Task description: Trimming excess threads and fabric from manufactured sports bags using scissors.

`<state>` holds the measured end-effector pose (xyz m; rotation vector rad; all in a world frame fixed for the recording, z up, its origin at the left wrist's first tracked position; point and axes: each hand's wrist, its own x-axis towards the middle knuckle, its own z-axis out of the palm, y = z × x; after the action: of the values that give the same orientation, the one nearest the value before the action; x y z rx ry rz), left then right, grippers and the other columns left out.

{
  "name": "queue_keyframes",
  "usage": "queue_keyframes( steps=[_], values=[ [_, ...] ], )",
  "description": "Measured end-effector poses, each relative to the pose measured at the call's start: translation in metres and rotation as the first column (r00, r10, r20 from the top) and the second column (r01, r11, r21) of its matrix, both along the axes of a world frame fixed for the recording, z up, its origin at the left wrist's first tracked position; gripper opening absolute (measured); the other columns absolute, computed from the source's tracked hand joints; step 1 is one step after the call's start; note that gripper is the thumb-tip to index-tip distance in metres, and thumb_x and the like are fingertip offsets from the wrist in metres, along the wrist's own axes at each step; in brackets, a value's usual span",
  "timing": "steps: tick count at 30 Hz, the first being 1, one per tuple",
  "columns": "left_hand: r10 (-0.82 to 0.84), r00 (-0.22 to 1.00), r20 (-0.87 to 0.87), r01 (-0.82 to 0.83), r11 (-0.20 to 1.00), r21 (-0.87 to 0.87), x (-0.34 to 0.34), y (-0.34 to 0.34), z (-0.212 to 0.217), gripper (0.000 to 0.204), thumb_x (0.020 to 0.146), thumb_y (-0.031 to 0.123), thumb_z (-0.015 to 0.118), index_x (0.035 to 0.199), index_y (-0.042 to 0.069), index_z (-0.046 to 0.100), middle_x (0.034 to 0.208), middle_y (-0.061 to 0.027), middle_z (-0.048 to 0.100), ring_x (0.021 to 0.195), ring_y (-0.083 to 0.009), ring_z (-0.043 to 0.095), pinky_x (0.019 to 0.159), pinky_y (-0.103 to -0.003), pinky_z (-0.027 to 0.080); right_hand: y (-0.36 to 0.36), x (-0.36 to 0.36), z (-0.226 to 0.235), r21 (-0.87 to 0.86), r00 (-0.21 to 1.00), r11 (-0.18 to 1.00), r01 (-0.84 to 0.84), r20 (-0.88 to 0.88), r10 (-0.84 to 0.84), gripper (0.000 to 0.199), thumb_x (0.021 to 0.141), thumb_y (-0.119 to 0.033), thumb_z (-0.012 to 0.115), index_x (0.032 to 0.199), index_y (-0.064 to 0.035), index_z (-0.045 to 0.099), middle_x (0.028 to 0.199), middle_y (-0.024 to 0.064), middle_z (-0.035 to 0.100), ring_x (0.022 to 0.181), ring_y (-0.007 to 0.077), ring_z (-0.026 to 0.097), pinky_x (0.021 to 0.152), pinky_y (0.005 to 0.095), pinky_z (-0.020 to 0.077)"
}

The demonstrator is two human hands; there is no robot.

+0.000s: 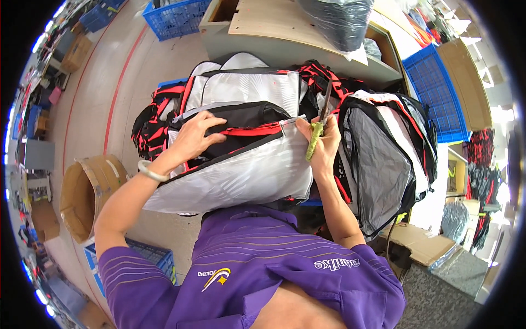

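A silver-white backpack (246,178) with a black lining and red trim lies in front of me, its compartment gaping. My left hand (198,136) is at the left of that opening. Its thumb and forefinger are apart beside the red trim (252,130), with nothing seen between them. At the opening's right corner, my right hand (324,143) is closed round scissors with a yellow-green wrapped handle (314,141), the dark blade pointing away from me. The right fingertips also touch the bag's edge near the zipper end.
More black, red and silver bags (383,153) are piled at the right and behind. A wooden-topped bench (268,22) bearing a black plastic-wrapped bundle (342,24) stands beyond. Blue crates (438,90) are at the right and far left. An open cardboard box (90,189) is on the left floor.
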<state>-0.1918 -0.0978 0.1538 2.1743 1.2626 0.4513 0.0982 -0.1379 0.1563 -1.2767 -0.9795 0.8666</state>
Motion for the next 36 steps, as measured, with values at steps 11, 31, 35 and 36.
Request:
queue_keyframes(
  steps=[11,31,35,36],
  values=[
    [-0.267,0.949,0.166,0.204,0.925,0.321,0.033,0.032,-0.018,0.009,0.080,0.009,0.065,0.081,0.000,0.063,0.088,-0.0097,0.064,0.089,-0.0247,0.061,0.079,-0.033,0.048,0.020,0.040,-0.004,0.278,0.973,0.937,-0.210,0.154,0.172,0.032,0.078,-0.013,0.078,0.093,-0.0025,0.051,0.082,-0.0019,0.055,0.069,0.0065,0.045,0.065,0.0205,0.0415],
    [0.399,0.825,0.399,-0.163,0.846,-0.508,0.031,0.001,-0.038,0.016,0.089,0.011,0.062,0.080,-0.002,0.064,0.073,0.0041,0.057,0.071,-0.0039,0.049,0.066,-0.021,0.040,0.081,0.099,0.011,-0.141,0.218,0.733,-0.665,0.903,0.371,0.064,0.066,-0.044,0.082,0.092,0.0030,0.048,0.085,0.0115,0.049,0.077,0.0288,0.052,0.069,0.0387,0.0438],
    [0.399,0.804,0.441,-0.144,0.850,-0.507,0.032,-0.006,-0.035,0.017,0.088,0.012,0.062,0.078,-0.002,0.063,0.072,0.0046,0.056,0.069,-0.0038,0.047,0.064,-0.021,0.038,0.091,0.107,0.030,-0.291,-0.014,0.649,-0.703,0.918,0.397,0.064,0.060,-0.045,0.083,0.087,0.0018,0.049,0.085,0.0149,0.049,0.080,0.0334,0.053,0.069,0.0410,0.0444],
    [0.405,0.799,0.445,-0.143,0.846,-0.513,0.034,-0.007,-0.033,0.017,0.088,0.012,0.062,0.078,-0.002,0.063,0.072,0.0046,0.056,0.069,-0.0038,0.047,0.064,-0.021,0.038,0.092,0.107,0.034,-0.301,-0.023,0.644,-0.703,0.915,0.402,0.064,0.060,-0.045,0.083,0.087,0.0018,0.049,0.085,0.0149,0.049,0.080,0.0334,0.053,0.069,0.0410,0.0444]
  ],
)
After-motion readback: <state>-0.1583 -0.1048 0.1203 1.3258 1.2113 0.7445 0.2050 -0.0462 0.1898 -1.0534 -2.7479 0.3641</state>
